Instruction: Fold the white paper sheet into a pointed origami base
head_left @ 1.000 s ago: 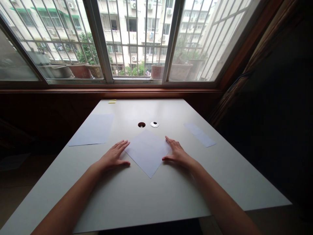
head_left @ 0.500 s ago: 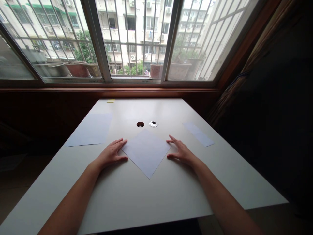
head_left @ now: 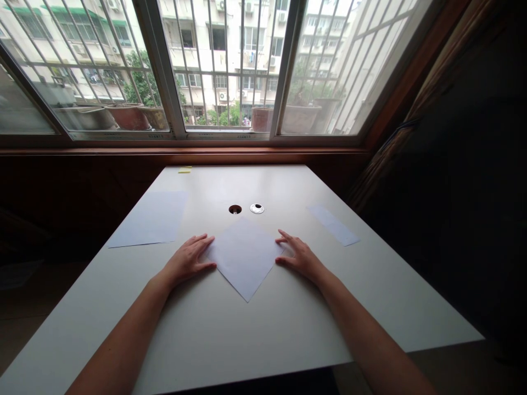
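Observation:
A white square sheet of paper (head_left: pixel 247 258) lies flat on the table, turned so that one corner points toward me. At its left corner rests my left hand (head_left: pixel 192 257), open, with thumb and fingers spread around that corner. My right hand (head_left: pixel 300 255) is open in the same way at the right corner, its fingertips at the paper's edges. Neither hand lifts the sheet.
The white table (head_left: pixel 247 340) stands below a barred window. A stack of paper (head_left: pixel 150 219) lies at left, a narrow paper strip (head_left: pixel 333 224) at right. Behind the square are a cable hole (head_left: pixel 235 209) and its round cover (head_left: pixel 257 208). Yellow sticky notes (head_left: pixel 185 170) lie at the far edge.
My right hand has moved slightly left, in over the right corner of the square sheet. My left hand has hardly moved. The view has shifted a little.

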`<state>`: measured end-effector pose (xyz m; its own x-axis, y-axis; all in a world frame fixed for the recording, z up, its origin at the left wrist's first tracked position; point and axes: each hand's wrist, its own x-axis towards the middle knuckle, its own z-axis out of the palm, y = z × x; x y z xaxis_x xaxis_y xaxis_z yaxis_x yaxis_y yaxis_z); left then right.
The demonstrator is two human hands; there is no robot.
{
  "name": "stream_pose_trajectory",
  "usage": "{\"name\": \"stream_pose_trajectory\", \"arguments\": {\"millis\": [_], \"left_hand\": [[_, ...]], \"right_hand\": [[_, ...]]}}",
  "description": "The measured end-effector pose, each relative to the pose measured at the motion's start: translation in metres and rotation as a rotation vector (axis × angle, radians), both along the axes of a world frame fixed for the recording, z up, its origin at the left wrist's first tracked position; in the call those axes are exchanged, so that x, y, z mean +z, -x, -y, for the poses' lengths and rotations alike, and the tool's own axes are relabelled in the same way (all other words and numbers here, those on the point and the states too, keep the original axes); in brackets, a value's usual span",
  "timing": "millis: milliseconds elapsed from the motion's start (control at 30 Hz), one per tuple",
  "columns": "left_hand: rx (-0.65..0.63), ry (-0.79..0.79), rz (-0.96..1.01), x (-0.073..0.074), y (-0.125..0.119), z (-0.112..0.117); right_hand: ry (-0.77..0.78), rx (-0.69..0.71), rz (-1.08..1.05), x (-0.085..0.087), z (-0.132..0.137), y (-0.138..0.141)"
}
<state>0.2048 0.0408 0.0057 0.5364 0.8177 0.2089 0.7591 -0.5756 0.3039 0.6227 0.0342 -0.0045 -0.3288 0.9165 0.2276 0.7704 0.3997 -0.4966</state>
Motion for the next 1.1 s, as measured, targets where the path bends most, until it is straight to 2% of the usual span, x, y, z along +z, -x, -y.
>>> {"name": "stream_pose_trajectory", "arguments": {"millis": [433,700,933,1100], "left_hand": [[-0.071,-0.005,-0.025,0.004,-0.004,0.002],[-0.105,0.003,-0.036,-0.004,-0.017,0.01],[-0.072,-0.045,-0.046,-0.01,-0.028,0.014],[-0.061,-0.093,-0.096,-0.007,-0.033,0.015]], "right_hand": [[-0.013,0.059,0.11,0.006,0.004,0.006],[-0.025,0.073,0.247,0.006,0.007,0.018],[0.003,0.095,0.283,0.004,0.006,0.02],[0.001,0.096,0.282,0.002,0.006,0.019]]}}
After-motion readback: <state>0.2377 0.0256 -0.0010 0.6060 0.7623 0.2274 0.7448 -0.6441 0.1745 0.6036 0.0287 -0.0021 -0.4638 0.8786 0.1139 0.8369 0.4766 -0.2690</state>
